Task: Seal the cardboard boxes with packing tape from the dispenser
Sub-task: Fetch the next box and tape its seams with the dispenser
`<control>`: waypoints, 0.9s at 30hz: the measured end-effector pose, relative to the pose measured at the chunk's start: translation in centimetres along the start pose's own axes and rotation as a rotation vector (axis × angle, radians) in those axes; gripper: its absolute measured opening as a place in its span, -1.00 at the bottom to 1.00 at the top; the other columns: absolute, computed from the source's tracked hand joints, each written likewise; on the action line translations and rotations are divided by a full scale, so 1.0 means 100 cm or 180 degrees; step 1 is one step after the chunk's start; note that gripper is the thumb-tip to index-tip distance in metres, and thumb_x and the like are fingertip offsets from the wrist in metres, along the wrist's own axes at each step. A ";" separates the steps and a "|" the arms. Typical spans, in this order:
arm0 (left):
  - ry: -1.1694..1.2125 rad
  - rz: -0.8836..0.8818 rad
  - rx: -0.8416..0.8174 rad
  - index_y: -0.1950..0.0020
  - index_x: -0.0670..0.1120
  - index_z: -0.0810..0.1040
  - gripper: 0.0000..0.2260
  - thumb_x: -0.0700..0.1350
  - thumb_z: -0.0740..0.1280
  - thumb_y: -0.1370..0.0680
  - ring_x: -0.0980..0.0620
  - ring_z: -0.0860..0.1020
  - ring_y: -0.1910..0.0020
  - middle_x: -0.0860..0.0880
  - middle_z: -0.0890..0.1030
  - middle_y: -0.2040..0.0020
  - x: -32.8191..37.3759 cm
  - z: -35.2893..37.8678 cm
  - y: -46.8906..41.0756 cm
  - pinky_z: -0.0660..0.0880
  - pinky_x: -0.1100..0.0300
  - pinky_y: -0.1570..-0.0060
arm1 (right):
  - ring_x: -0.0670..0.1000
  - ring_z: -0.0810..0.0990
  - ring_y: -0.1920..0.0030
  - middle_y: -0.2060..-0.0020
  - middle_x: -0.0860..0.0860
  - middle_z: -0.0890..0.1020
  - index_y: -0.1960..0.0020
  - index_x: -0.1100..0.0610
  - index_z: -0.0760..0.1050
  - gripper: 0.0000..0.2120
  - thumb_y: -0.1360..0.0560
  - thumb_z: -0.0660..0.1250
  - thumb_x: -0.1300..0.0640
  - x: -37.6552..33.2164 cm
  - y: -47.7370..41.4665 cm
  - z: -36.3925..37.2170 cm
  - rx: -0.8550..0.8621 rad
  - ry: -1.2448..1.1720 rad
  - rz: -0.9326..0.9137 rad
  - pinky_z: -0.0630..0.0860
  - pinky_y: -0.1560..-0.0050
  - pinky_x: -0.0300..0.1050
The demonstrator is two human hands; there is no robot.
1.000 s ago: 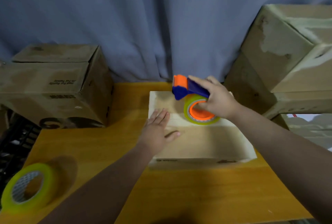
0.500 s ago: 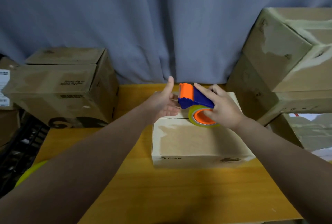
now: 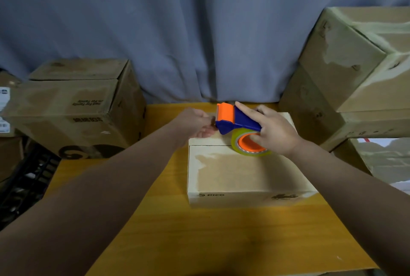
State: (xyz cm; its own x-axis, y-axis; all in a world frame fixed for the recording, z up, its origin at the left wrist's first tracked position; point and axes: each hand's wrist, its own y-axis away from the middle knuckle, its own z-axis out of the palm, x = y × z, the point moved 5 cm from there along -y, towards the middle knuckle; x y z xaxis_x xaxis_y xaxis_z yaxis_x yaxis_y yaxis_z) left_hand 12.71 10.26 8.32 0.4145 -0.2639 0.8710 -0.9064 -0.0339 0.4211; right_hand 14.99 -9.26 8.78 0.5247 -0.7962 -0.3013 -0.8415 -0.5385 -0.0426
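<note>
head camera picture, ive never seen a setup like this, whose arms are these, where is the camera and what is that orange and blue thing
There is no machine here: a person wears one wide-angle camera on the head, looking forward and down, so both arms are their own. A small cardboard box lies on a wooden table, with a larger box to its left, a stack of boxes to its right and a blue curtain behind. The orange and blue thing is a tape dispenser carrying a roll of packing tape. The right hand grips it, with the roll on the small box's top. The left hand is at the dispenser's orange front end, fingers curled; whether it pinches the tape's end cannot be made out.
</note>
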 end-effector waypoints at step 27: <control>-0.0737 -0.0409 0.1627 0.25 -0.08 0.30 -0.61 0.16 0.39 -0.47 0.09 0.35 0.34 0.00 0.38 0.30 -0.102 -0.047 0.013 0.33 0.17 0.32 | 0.05 0.38 -0.23 -0.23 0.01 0.43 -0.51 -0.29 0.00 -0.36 -0.49 0.08 -0.38 -0.021 -0.020 -0.005 -0.0936 0.1770 -0.0524 0.32 -0.18 -0.07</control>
State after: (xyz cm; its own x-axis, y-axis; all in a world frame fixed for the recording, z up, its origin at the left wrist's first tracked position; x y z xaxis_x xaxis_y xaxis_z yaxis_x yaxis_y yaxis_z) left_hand 7.64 17.40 1.18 0.5475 -0.4290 0.7185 -0.7980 -0.5261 0.2939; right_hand 15.66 -6.67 10.01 0.6983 -0.6784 0.2284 -0.7157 -0.6558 0.2402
